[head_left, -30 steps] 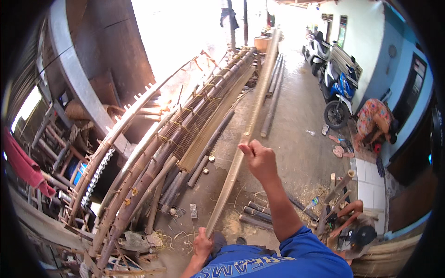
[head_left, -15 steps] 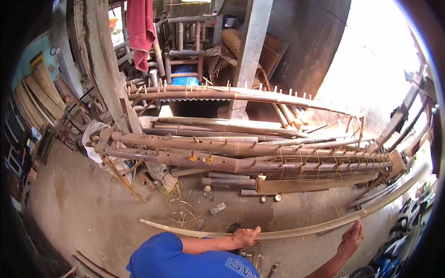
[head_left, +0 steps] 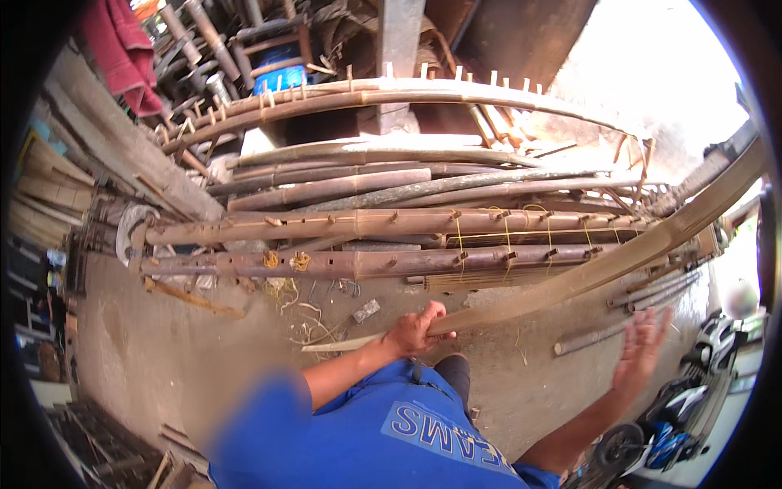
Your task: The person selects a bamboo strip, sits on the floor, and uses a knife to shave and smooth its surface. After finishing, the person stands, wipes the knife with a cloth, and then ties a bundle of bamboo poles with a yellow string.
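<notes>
My left hand [head_left: 417, 330] is closed round a long, flat strip of split bamboo [head_left: 562, 287] near its left end. From there the strip rises to the right, widening and bending toward the upper right edge, and its narrow tail sticks out left past my wrist. Apart from the strip, my right hand [head_left: 642, 350] is raised below it, with fingers spread and nothing in them.
Ahead runs a long bamboo frame [head_left: 366, 262] with pegs and yellow cords, slats hanging beneath it. Bamboo poles [head_left: 342, 189] lie stacked behind. A pegged bamboo rack [head_left: 326, 102] stands farther back. Motorbikes [head_left: 676, 407] are at the lower right, a block [head_left: 366, 310] on the floor.
The bamboo strip's right end has swung up, and the strip has shifted to the right. My right hand has opened and come up. The view has tilted and moved.
</notes>
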Action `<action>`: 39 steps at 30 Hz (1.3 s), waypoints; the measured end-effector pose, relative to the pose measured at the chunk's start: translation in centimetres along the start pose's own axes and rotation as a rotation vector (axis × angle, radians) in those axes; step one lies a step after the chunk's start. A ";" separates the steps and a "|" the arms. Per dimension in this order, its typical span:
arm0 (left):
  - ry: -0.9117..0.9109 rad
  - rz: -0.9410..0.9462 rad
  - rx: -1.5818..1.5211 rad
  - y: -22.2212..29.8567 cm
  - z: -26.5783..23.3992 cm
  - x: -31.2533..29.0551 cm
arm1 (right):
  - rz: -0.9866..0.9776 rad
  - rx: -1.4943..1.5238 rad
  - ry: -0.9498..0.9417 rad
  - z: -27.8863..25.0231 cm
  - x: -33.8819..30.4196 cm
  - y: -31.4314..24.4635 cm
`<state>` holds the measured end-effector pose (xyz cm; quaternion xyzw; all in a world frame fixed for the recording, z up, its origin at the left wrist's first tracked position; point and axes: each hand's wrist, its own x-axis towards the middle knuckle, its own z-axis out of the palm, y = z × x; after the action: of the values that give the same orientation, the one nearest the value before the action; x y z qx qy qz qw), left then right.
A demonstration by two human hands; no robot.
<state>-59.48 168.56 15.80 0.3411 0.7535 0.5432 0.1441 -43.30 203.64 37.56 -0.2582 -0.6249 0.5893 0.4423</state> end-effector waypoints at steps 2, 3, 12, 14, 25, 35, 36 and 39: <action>0.015 -0.025 -0.085 1.5 -2.0 1.3 | 0.169 -0.117 -0.304 0.3 1.2 7.1; 0.061 0.062 -0.052 2.1 -2.7 2.1 | 0.235 -0.163 -0.498 -0.1 2.5 10.9; 0.493 0.059 -0.160 8.3 -13.4 0.0 | 0.349 -0.329 -1.423 16.1 2.4 18.7; 0.567 -0.082 -0.372 8.8 -15.2 -2.9 | 0.227 -0.355 -1.595 18.4 3.7 18.8; 1.237 -0.146 -0.050 6.6 -21.5 -12.2 | 0.132 -0.346 -1.977 26.0 -1.4 20.1; 1.165 -0.248 -0.131 0.5 -31.4 -15.9 | 0.036 -0.394 -2.121 31.9 -11.5 18.1; 1.156 -0.252 -0.154 -0.1 -32.5 -16.1 | 0.028 -0.397 -2.105 32.8 -12.3 17.9; 1.105 -0.244 -0.179 -3.2 -34.9 -15.1 | 0.048 -0.402 -2.032 35.2 -14.6 17.6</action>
<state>-70.17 132.71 23.40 -0.0967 0.7021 0.6818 -0.1813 -70.00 176.45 19.98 0.2791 -0.7849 0.4228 -0.3567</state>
